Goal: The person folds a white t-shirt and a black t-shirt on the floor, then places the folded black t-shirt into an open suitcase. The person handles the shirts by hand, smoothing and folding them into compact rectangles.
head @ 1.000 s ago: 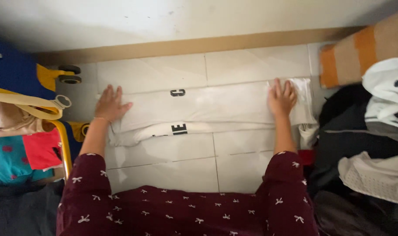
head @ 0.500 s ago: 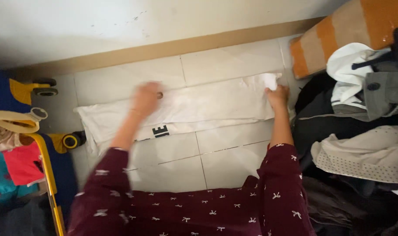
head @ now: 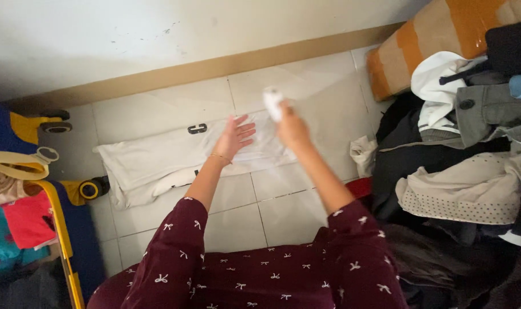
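Floor-spread white garment, right end now lifted

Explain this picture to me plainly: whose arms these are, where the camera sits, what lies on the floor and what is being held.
There is no machine here. The camera is worn on a person's head and looks down, so the two arms in dark red sleeves with small white bows are the wearer's own. The left hand is open, fingers spread, over a white garment with black lettering that lies on the pale floor tiles. The right hand grips one end of that garment and has it lifted off the floor toward the middle; this part is blurred. To the right lies a pile of clothes, dark, grey and white, beside an orange striped cushion. At the left stands a blue and yellow wheeled cart.
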